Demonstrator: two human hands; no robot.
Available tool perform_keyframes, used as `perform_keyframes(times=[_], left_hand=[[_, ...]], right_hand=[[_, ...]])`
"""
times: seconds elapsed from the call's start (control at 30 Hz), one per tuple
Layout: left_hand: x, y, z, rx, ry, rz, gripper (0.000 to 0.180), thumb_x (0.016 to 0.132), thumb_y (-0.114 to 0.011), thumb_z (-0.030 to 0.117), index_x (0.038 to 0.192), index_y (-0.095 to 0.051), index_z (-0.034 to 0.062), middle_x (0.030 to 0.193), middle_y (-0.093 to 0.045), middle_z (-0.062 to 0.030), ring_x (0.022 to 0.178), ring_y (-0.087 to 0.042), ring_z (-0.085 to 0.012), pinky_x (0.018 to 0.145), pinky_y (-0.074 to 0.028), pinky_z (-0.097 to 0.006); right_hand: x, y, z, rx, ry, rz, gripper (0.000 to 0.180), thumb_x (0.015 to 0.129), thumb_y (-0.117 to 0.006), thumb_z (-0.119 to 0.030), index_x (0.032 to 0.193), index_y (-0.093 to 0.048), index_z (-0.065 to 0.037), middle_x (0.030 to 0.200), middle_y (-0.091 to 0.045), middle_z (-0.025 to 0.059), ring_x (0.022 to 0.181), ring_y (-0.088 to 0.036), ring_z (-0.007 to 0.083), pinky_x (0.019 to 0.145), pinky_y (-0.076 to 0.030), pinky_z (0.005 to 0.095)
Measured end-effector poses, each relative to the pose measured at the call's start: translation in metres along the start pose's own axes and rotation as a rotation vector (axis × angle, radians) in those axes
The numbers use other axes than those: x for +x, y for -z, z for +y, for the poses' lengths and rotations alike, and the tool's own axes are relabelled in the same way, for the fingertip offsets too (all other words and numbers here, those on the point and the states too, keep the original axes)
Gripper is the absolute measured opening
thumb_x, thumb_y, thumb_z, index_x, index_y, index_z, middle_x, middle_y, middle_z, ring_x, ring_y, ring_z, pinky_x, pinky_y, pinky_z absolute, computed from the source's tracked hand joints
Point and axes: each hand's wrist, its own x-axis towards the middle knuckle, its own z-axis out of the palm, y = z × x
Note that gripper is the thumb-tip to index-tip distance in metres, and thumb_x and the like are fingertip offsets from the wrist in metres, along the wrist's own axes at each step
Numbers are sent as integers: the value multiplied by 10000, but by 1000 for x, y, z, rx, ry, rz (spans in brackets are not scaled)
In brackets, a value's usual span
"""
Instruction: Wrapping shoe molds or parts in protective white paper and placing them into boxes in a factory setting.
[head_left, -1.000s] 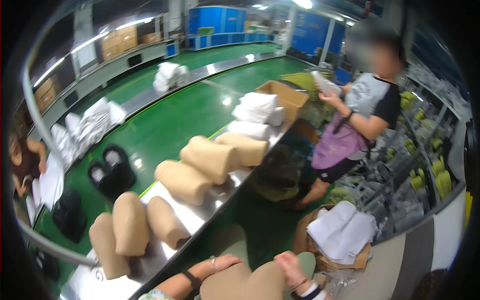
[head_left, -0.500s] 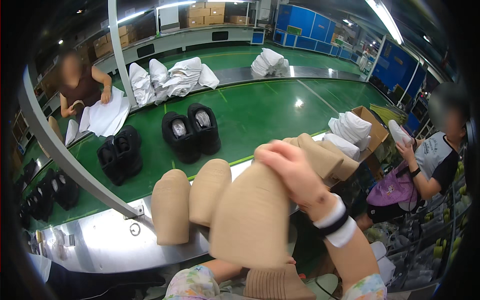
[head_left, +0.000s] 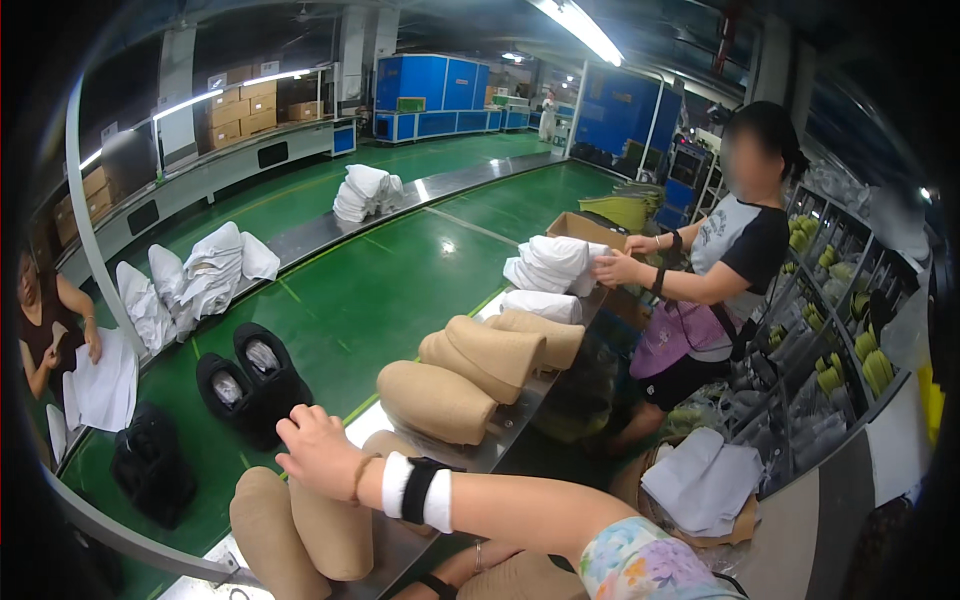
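My right hand (head_left: pixel 322 452) reaches left across the metal bench edge, fingers apart and slightly bent. It is over the upper end of a tan, smooth, round-ended form (head_left: pixel 335 530); whether it touches the form I cannot tell. Another tan form (head_left: pixel 275 535) lies beside it, and a third (head_left: pixel 398 444) is partly covered by my right wrist. At the lower edge is my left hand (head_left: pixel 488 562), its fingers hidden, next to a tan layered piece (head_left: pixel 535 580) half under my right sleeve. More tan forms (head_left: pixel 437 402) lie in a row further right along the bench.
Black shoes (head_left: pixel 252 385) stand in pairs on the green surface. White wrapped bundles (head_left: pixel 550 265) lie near a co-worker (head_left: pixel 740 250) at right, whose hands touch them. Another person (head_left: pixel 55 350) is at far left with white sheets (head_left: pixel 102 385). A metal post (head_left: pixel 150 530) rises at lower left.
My right hand has let go of the large tan form and moved left over the row. The view has turned right. The co-worker's hands have gone to the white bundles.
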Motion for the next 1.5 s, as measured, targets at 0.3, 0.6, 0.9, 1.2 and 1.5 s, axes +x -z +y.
perform_keyframes(times=[0.3, 0.6, 0.9, 1.2, 1.5], left_hand=[[-50, -19, 77, 40, 208, 19, 363, 903, -483, 343, 958, -633, 17, 883, -615, -29, 807, -550, -72, 697, -450, -218], [-24, -38, 106, 124, 280, 98, 269, 814, -495, 156, 1021, -550, -7, 898, -575, -51, 819, -538, -109, 713, -432, -214], [-12, -51, 109, 241, 335, 134, 337, 867, -488, 197, 1122, -495, -23, 1027, -559, -79, 921, -524, -105, 780, -435, -235], [-1, -60, 102, 293, 256, -31, 298, 878, -485, 222, 1079, -508, 2, 986, -551, -52, 908, -510, -101, 788, -426, -234], [1, -59, 107, -1, 373, -48, 350, 878, -437, 246, 1080, -586, 2, 1063, -595, -113, 984, -546, -186, 892, -404, -294]], right_hand=[[-240, 128, 90, 246, -398, -396, 171, 831, -546, -194, 840, -591, -29, 772, -590, 97, 718, -582, 230, 645, -466, 305], [-359, 85, 110, 936, -1059, -124, 211, 881, -510, -222, 912, -568, -21, 758, -534, -21, 705, -484, 64, 626, -415, 220], [-365, 74, 111, 775, -966, 72, 256, 868, -532, -250, 794, -596, -13, 670, -548, -5, 635, -465, 53, 573, -395, 211], [-383, 77, 102, 805, -977, 220, 264, 864, -553, -204, 674, -541, -22, 592, -455, -48, 581, -401, 28, 516, -346, 204], [-411, 121, 104, 1112, -1226, 359, 235, 871, -545, -221, 710, -558, -50, 675, -501, -47, 626, -449, 28, 555, -358, 188]])
